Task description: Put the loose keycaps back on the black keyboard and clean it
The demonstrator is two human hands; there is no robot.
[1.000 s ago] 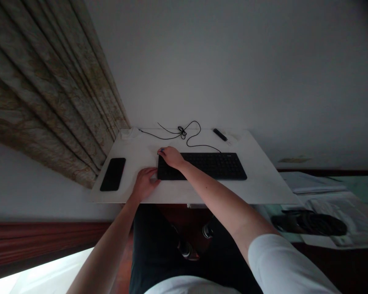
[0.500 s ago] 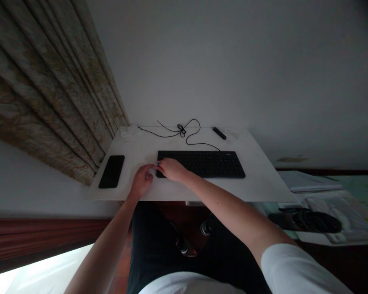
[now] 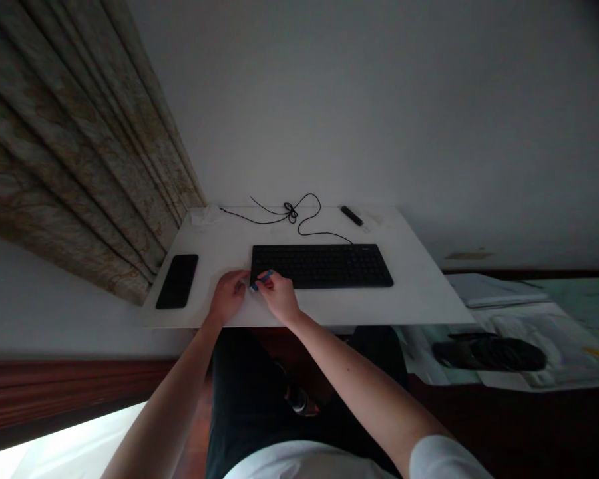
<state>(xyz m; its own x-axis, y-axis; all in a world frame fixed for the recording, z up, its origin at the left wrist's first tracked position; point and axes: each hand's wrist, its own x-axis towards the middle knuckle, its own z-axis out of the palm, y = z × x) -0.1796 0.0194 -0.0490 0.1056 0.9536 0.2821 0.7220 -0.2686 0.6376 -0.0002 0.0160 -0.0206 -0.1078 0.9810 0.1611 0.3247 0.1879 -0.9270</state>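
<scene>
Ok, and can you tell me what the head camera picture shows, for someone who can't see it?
The right hand pinches a small blue object beside the left hand, at the near corner of a black keyboard on a white desk. A black phone lies to the left.

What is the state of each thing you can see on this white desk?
Right hand, fingers closed on small blue item
Left hand, fingertips close beside that item
Black keyboard, lying flat, cable attached
Black cable, in loose loops behind keyboard
Black smartphone, lying flat, screen dark
</scene>
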